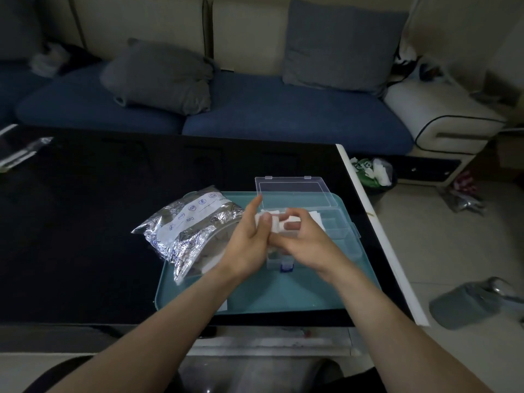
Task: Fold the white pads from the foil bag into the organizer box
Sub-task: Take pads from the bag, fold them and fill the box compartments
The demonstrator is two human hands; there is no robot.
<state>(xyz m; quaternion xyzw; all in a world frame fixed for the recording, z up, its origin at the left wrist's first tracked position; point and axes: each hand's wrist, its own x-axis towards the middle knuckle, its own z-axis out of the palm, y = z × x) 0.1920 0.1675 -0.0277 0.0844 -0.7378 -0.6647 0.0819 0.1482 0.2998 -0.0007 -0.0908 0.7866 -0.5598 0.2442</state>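
I see both hands meeting over the box [334, 222], which sits on the right half of a teal tray [283, 296] with its clear lid [293, 191] open and lying back past the tray's far edge. My left hand [249, 242] has its thumb pressed on a white pad [273, 224] while its forefinger points straight up and away; the rest of its fingers are hidden behind the pad, so I read it as pinching the pad. My right hand [304, 236] is curled, thumb and forefinger closed on the same pad from the right side. The pad is held just above the box's left compartments; more white shows inside the box at its far side. The foil bag [187, 231] lies on the tray's left edge, partly spilling onto the black table [85, 222], with its mouth turned toward the hands. The tray sits near the table's front right corner.
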